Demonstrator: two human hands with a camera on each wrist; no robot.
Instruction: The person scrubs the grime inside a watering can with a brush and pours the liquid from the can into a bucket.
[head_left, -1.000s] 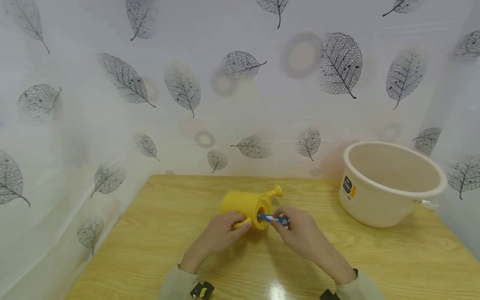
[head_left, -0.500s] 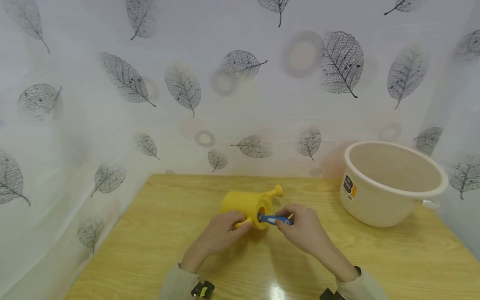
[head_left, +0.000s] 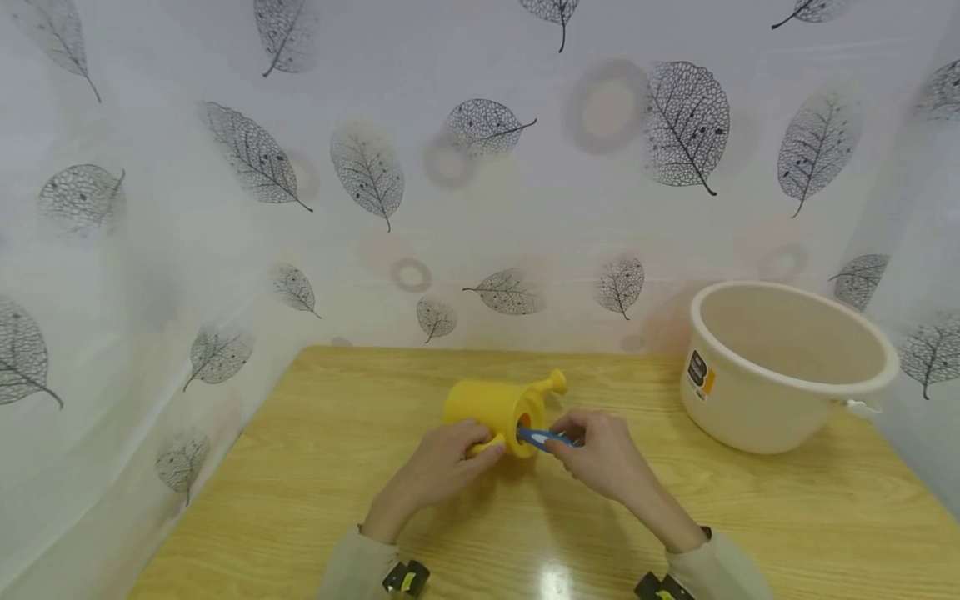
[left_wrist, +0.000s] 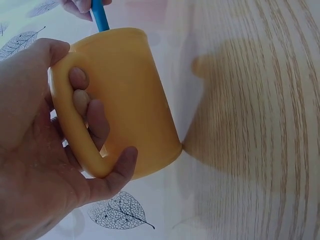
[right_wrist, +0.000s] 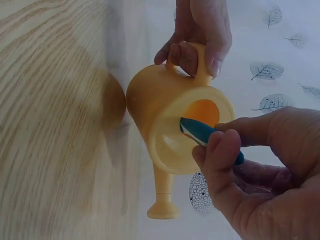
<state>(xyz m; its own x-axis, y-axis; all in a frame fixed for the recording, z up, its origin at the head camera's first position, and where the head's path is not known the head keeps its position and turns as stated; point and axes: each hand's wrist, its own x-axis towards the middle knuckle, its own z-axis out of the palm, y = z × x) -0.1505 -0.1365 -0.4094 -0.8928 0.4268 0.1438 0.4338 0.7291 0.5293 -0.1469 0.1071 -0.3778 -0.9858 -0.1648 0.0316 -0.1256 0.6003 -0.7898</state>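
A yellow watering can (head_left: pixel 487 404) lies on its side on the table, its mouth facing right and its spout pointing to the back right. My left hand (head_left: pixel 442 467) grips its handle, with the fingers through the loop in the left wrist view (left_wrist: pixel 80 110). With thumb and fingers, my right hand (head_left: pixel 603 454) pinches a blue toothbrush (head_left: pixel 546 438) with a white inlay. The toothbrush's front end reaches into the can's mouth, so its head is hidden. In the right wrist view the toothbrush (right_wrist: pixel 199 131) slants across the opening, close to the half-covered rim.
A large cream bucket (head_left: pixel 750 417) with a label stands at the back right of the wooden table (head_left: pixel 300 500). A white sheet with leaf prints (head_left: pixel 480 217) hangs behind the table and along its left side.
The toothbrush in my right hand has shifted slightly out and back toward the can's mouth, its angle changing a little. My left hand and the watering can have stayed nearly still.
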